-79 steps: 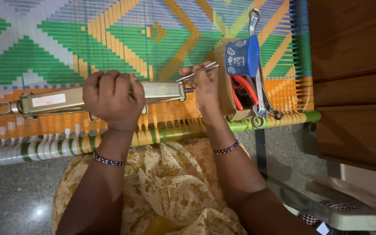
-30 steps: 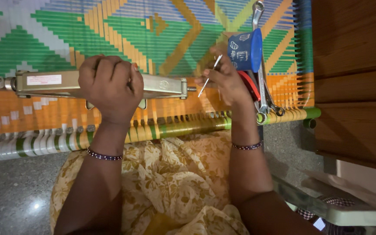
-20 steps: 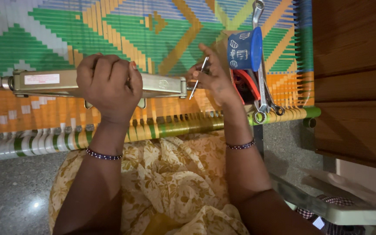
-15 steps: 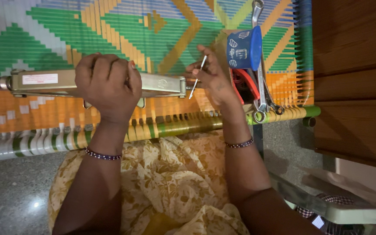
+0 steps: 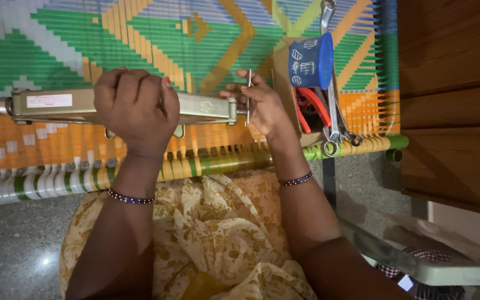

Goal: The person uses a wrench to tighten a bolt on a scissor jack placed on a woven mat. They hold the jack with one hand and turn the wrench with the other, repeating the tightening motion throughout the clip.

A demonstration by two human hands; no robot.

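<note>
We note right hand (image 5: 262, 105) now pinches thin rod (image 5: 249, 95) upright at metal tool (image 5: 112, 106) end, three o'clock of left hand (image 5: 135, 108), fist clamped on tool; rod, slanted earlier, now squared for fitting.

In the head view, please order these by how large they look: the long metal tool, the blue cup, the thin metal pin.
1. long metal tool
2. blue cup
3. thin metal pin, held in the right hand
</note>
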